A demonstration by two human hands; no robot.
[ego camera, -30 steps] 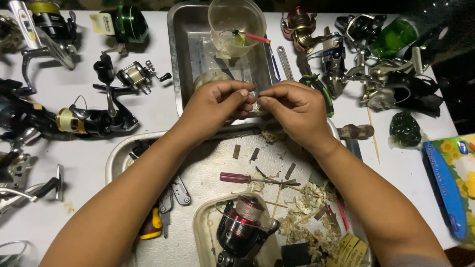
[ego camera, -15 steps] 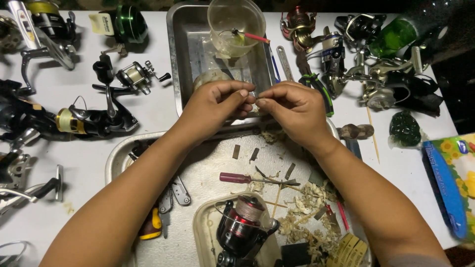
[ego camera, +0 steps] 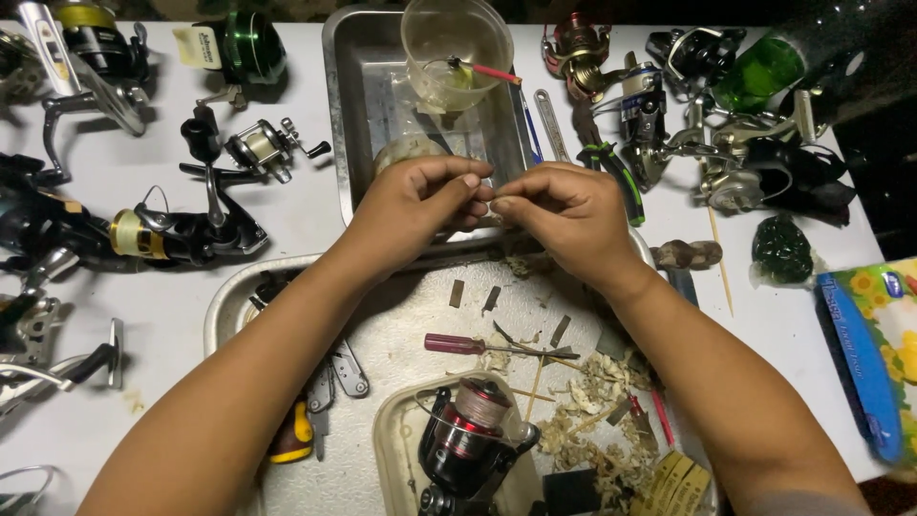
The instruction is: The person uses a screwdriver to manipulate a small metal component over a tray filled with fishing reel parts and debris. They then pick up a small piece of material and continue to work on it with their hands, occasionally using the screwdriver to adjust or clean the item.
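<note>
Both hands are met at the middle of the table, fingertips together: the left hand (ego camera: 420,203) and the right hand (ego camera: 564,212) are pinched from either side on a tiny part (ego camera: 489,198), so small and so covered by the fingers that its kind cannot be told. The part is held just above the near rim of the deep metal tray (ego camera: 349,115), where that rim meets the round work tray (ego camera: 229,304) below. Set against the pictures from a second and half a second ago, almost nothing is changed: the same pinch is kept, the hands are found over the same spot, and only a slight shuffle of the fingertips can be made out. Nothing on the table is shifted either. The clear plastic cup (ego camera: 454,43) is seen at the back of the deep tray, a red-handled pick laid across it. On the work tray, the maroon-handled screwdriver (ego camera: 458,344) lies under the right forearm, and the red and black spinning reel (ego camera: 473,440) sits in a shallow dish at the near edge, beside a heap of pale scraps. More reels are spread to the left and right, and a yellow-handled tool (ego camera: 291,440) is half hidden under the left forearm.
</note>
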